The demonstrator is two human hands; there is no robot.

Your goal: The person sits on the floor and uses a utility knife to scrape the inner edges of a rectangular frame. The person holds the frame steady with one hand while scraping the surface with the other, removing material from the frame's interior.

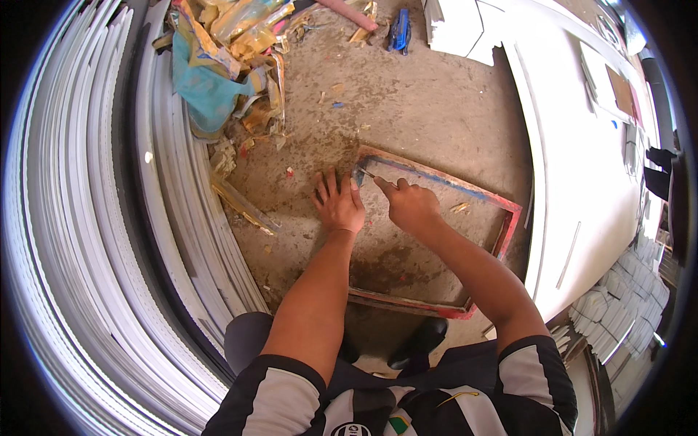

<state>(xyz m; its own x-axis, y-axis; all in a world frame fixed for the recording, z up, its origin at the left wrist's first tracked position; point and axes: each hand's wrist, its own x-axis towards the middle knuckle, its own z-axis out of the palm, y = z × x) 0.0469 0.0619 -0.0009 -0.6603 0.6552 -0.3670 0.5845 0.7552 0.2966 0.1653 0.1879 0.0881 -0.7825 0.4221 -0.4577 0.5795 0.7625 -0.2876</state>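
A rectangular frame (443, 176) with worn red and blue paint lies on the dirty concrete floor in front of me. My left hand (339, 203) has its fingers spread and presses down at the frame's left side, near the far left corner. My right hand (408, 206) is closed around a thin metal tool (366, 172), its index finger stretched along it. The tool's tip reaches the inside of that corner. Its handle is hidden in my fist, so I cannot tell its exact kind. Part of the frame's left side is behind my left hand and forearm.
Long stacked white boards (80, 145) line the left. Torn plastic and a teal cloth (207, 91) lie in a heap at the far left. A blue tool (399, 32) rests on the floor farther off. Large white sheets (582, 167) fill the right, with bundled white strips (618, 305) nearer.
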